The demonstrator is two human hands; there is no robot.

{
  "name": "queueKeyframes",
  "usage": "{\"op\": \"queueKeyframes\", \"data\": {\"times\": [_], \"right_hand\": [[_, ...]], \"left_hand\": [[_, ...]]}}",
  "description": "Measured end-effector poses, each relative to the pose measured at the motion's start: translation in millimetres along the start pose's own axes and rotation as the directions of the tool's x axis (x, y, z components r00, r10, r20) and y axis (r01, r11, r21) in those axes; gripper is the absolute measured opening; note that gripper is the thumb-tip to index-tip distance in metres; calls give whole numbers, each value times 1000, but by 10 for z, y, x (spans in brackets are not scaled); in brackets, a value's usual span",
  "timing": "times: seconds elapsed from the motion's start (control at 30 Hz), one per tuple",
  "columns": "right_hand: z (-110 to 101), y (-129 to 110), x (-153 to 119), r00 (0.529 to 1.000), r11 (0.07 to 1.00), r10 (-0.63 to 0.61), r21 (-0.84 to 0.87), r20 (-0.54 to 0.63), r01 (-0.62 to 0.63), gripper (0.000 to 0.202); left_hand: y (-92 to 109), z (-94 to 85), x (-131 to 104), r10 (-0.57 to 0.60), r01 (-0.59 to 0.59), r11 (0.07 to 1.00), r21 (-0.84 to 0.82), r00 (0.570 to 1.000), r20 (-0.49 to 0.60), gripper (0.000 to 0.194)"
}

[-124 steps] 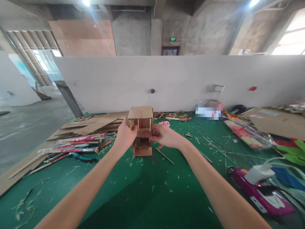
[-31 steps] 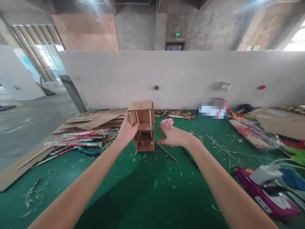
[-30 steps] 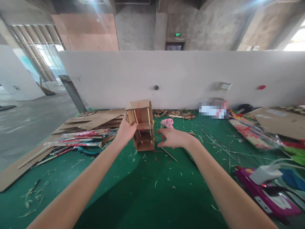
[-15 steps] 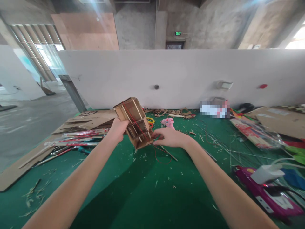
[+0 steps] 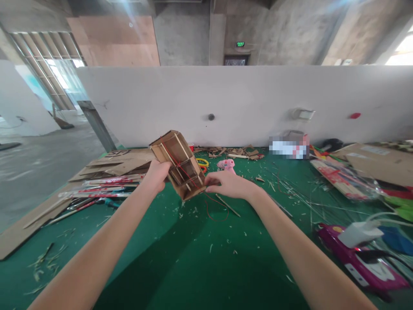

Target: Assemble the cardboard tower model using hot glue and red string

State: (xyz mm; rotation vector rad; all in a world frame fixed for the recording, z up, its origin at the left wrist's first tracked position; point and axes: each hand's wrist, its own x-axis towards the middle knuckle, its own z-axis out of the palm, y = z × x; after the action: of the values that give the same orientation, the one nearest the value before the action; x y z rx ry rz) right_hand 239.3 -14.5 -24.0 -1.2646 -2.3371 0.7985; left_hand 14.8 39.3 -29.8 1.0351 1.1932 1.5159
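Observation:
My left hand (image 5: 157, 175) grips the left side of a small cardboard box (image 5: 178, 148), holding it tilted above the green table. The box is open toward me, with a divider and thin wooden sticks across its front. A thin red string (image 5: 217, 220) runs diagonally over the sticks, and its loose length hangs in a loop below the box. At the lower right corner, my right hand (image 5: 227, 184) has thumb and forefinger pinched where the string leaves the box. The fingertips are small in view, and part of the string there is hidden.
Behind the hands lie a pink glue gun (image 5: 226, 165), yellow-handled scissors (image 5: 203, 162) and cardboard scraps (image 5: 222, 151). Flat cardboard (image 5: 129, 161) and wrapped sticks (image 5: 106, 188) are on the left. A purple power strip (image 5: 371, 262) with plugs and cables sits at right.
The box has shifted slightly left and turned a little in my left hand. My right hand has moved slightly left with it, and the hanging string loop has swung left.

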Motion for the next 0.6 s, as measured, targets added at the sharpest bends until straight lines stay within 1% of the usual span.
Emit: {"op": "queueKeyframes", "data": {"times": [0.07,0.13,0.23,0.37,0.5,0.6], "right_hand": [[10,-7,-1,1000,999,-13,41,-15,14,17],[5,-31,-7,1000,999,-23,38,-17,24,18],[-27,-80,-21,1000,999,-26,-30,-17,26,15],[-47,-93,-15,1000,995,-28,-101,-12,27,17],[1,-42,24,998,988,-61,-144,1,61,19],[56,-49,44,996,975,-89,-202,-1,87,21]], "left_hand": [[21,-9,7,-5,5,1000,-2,1000,-13,28],[39,-11,6,-8,8,1000,-7,1000,-23,30],[52,0,-4,-16,15,1000,-12,999,-34,34],[34,14,-5,-5,4,1000,-15,999,-43,40],[33,5,4,26,-27,1000,-14,999,-23,39],[65,-3,-10,71,-71,997,-8,997,-4,38]]}}
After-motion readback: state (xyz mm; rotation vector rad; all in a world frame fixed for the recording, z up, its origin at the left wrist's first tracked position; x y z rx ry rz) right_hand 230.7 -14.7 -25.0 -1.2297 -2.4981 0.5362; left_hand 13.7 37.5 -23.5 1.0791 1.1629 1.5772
